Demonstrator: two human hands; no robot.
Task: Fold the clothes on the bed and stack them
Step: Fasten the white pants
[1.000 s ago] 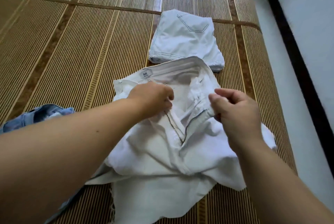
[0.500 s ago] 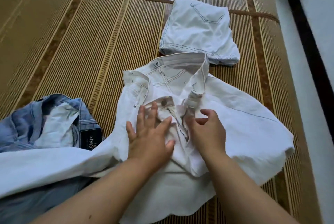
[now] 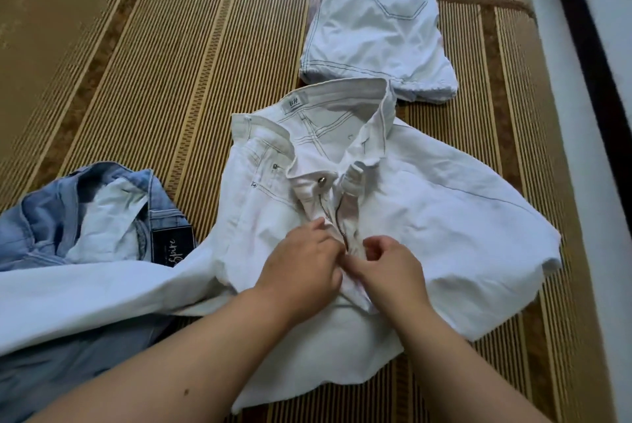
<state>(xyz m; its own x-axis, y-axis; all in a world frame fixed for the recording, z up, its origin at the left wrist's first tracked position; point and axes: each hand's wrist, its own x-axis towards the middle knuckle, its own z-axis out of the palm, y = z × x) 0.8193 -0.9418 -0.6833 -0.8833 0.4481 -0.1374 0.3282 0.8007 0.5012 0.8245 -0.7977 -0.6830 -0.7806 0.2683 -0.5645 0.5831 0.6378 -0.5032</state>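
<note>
One done: folded white piece (image 3: pixel 376 36), upper right. Centre: white trousers (image 3: pixel 444 217), unfolded, fly open; left hand (image 3: pixel 304 265) and right hand (image 3: pixel 393 265) curled, pinching cloth by the zip. Lower left: blue jeans (image 3: pixel 51 217) heaped, not yet folded.

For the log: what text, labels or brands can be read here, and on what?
"Spire": black patch on the blue jeans.
"WH", blurred, unsure: white tag inside the waistband of the white jeans.
Small print above "Spire": too small to read.
</note>
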